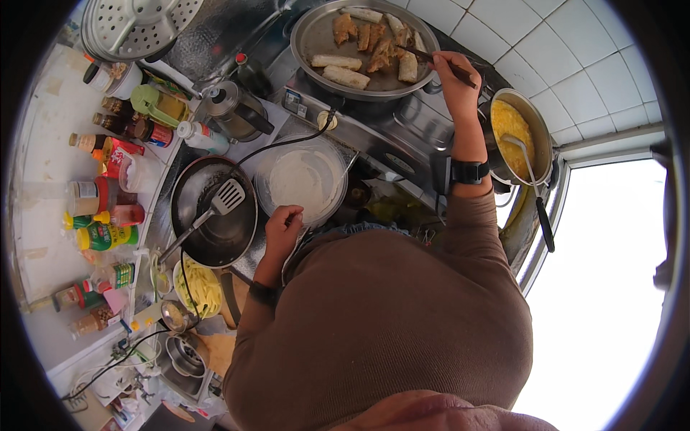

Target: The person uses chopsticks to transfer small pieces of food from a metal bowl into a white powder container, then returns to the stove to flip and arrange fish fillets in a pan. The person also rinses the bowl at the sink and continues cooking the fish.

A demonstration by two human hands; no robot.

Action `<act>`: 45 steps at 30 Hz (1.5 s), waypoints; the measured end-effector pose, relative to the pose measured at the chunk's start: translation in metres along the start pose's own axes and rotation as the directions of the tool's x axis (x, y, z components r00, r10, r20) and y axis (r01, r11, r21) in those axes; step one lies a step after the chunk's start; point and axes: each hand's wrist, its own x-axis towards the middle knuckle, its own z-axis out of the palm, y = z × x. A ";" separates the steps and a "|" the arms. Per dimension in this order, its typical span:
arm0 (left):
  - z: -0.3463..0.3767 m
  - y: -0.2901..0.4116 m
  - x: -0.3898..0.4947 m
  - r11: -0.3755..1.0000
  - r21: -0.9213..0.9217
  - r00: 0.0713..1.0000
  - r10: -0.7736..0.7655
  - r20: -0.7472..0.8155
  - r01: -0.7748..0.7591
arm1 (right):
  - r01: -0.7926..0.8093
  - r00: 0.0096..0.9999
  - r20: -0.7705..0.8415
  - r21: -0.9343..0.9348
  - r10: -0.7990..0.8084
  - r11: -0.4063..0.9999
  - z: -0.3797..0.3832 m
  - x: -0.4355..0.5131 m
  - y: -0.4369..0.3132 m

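My right hand point(457, 80) holds dark wooden chopsticks point(455, 69), whose tips reach among the food in a wide round metal pan point(303, 46) on the stove. Browned fried pieces point(380, 55) lie around its middle, and pale, flour-coated pieces point(345, 77) lie near its edges. My left hand point(284, 226) has its fingers curled beside the rim of a clear plastic bowl point(310, 178) with whitish powder or batter; I see nothing in that hand. Left of the bowl, a metal slotted turner point(226, 199) rests across a black frying pan point(215, 237).
A pot point(540, 124) of yellow food with a ladle point(528, 161) stands at the right. A black cable point(280, 143) crosses above the bowl and frying pan. Sauce bottles and jars point(110, 207) line the left shelf, near a metal kettle point(232, 110) and a bowl of cut yellow strips point(199, 285).
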 end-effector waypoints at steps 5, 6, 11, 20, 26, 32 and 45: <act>0.000 0.000 0.000 0.999 -0.034 1.000 -0.022 -0.008 0.022 | -0.078 0.997 -0.022 0.062 0.079 0.995 0.013 -0.001 0.006; 0.000 -0.001 0.000 0.999 -0.034 1.000 -0.022 -0.008 0.022 | -0.091 0.995 -0.040 0.068 0.094 0.994 0.016 -0.001 0.008; -0.002 -0.002 -0.002 0.999 -0.035 0.999 -0.036 -0.011 0.035 | -0.044 0.998 -0.033 0.073 0.047 0.996 0.023 -0.002 0.010; -0.004 -0.002 -0.004 0.999 -0.008 0.999 -0.041 -0.035 0.041 | -0.029 0.998 -0.053 0.108 0.035 0.994 0.019 -0.003 -0.003; -0.004 -0.002 -0.002 0.999 -0.015 0.999 -0.035 -0.027 0.035 | -0.073 0.996 -0.044 0.168 0.081 0.983 0.019 -0.006 0.004; -0.004 -0.004 -0.003 0.999 -0.018 0.999 -0.037 -0.040 0.036 | -0.066 0.995 -0.058 0.216 0.081 0.974 -0.008 0.010 0.007; -0.005 -0.008 -0.004 1.000 0.015 1.000 -0.012 -0.020 0.012 | 0.016 1.000 0.014 -0.006 -0.016 1.000 0.012 0.035 0.010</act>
